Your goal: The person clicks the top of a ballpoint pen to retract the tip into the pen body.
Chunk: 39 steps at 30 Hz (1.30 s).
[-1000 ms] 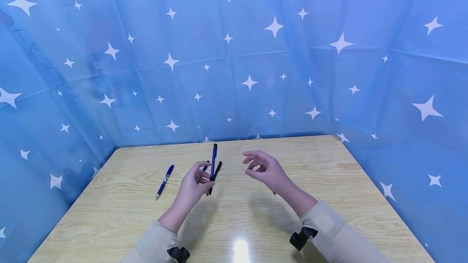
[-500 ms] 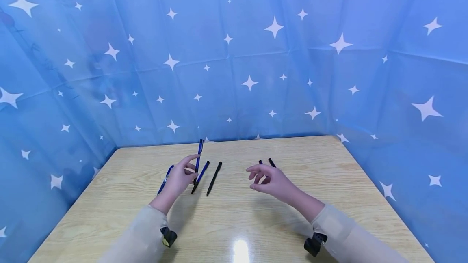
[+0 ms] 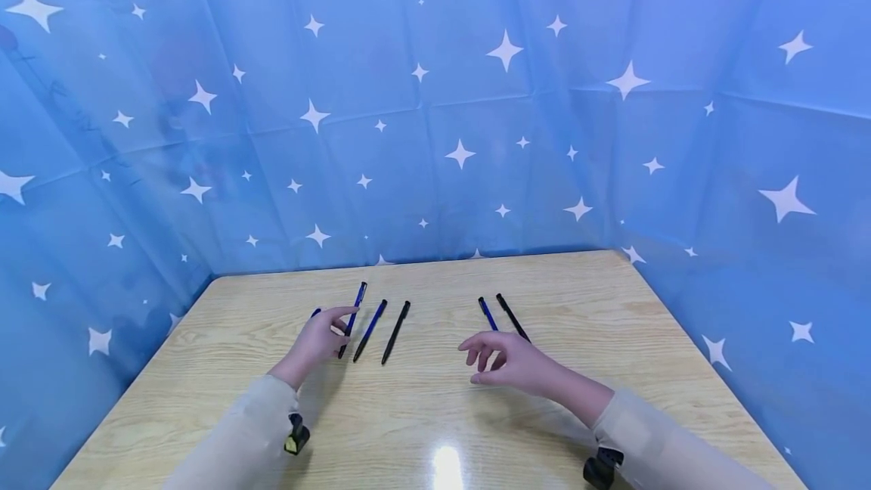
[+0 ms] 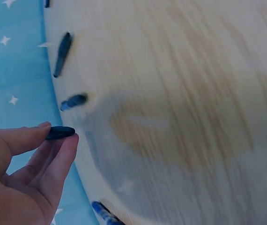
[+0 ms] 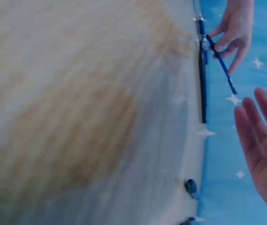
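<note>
My left hand [image 3: 318, 340] pinches a blue pen with a black lower end [image 3: 354, 308] between thumb and fingers, low over the wooden table. In the left wrist view only the dark end of this pen [image 4: 61, 132] shows between the fingertips. Whether it touches the table I cannot tell. Just right of it lie a blue-and-black pen [image 3: 370, 330] and a black pen [image 3: 395, 333], slanted alike. My right hand [image 3: 517, 361] hovers with loosely bent fingers, holding nothing. Beyond it lie another blue pen [image 3: 487, 314] and black pen [image 3: 512, 316], their near ends partly covered.
Mostly covered by the left hand, one more blue pen [image 3: 316, 312] lies at the left. The wooden table [image 3: 435, 399] reaches to a blue star-patterned curtain [image 3: 435, 134] at the back and sides. Light glares off the table's front.
My left hand has carried the blue pen leftward and lowered it, away from the pens in the middle. My right hand has drawn slightly nearer to me, baring two pens behind it.
</note>
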{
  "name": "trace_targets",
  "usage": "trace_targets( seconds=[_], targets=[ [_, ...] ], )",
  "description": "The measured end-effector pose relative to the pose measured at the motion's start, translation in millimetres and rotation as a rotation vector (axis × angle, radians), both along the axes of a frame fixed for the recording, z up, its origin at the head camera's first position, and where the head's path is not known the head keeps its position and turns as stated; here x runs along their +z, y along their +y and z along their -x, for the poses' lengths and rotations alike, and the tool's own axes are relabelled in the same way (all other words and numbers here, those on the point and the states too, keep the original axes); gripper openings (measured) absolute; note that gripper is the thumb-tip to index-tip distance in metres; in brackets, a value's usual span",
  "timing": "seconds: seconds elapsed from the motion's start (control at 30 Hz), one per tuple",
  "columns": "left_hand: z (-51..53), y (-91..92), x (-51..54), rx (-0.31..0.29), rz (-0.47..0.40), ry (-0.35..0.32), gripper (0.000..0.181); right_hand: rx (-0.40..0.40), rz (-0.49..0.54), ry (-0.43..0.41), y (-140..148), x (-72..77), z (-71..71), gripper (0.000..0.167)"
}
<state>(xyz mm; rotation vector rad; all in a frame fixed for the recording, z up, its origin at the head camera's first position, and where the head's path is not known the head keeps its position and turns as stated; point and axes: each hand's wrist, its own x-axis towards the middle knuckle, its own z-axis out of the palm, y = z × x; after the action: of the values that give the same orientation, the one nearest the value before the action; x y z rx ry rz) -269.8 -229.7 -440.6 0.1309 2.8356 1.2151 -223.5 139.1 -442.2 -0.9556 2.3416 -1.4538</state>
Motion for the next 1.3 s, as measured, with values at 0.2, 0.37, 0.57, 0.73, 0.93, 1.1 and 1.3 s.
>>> trace_targets(
  seconds=[0.2, 0.37, 0.57, 0.73, 0.93, 1.1, 1.3],
  targets=[
    [4.6, -6.9, -5.0, 0.01, 0.055, -0.049, 0.057, 0.015, -0.03, 0.012, 8, -3.7, -9.6, 0.04],
    [7.8, -10.2, -7.4, 0.008, 0.106, -0.066, 0.058, 0.023, -0.039, 0.018, 15, -6.5, -13.6, 0.04],
    [10.9, -11.4, -6.3, 0.009, 0.12, -0.065, 0.056, 0.018, -0.037, 0.003, 21, -5.9, -17.3, 0.04],
    [14.0, -13.6, -6.8, 0.02, 0.143, -0.088, 0.045, 0.026, -0.026, -0.008, 23, -5.3, -18.4, 0.04],
    [14.8, -15.6, -5.8, 0.017, 0.169, -0.114, 0.046, 0.031, -0.032, -0.013, 24, -4.7, -18.6, 0.041],
    [14.1, -16.7, -5.4, 0.0, 0.192, -0.098, 0.046, 0.045, -0.055, 0.013, 25, -4.2, -16.1, 0.041],
    [14.7, -18.9, -0.3, -0.012, 0.257, -0.061, 0.042, 0.055, -0.096, 0.044, 25, 2.1, -9.7, 0.042]
  ],
)
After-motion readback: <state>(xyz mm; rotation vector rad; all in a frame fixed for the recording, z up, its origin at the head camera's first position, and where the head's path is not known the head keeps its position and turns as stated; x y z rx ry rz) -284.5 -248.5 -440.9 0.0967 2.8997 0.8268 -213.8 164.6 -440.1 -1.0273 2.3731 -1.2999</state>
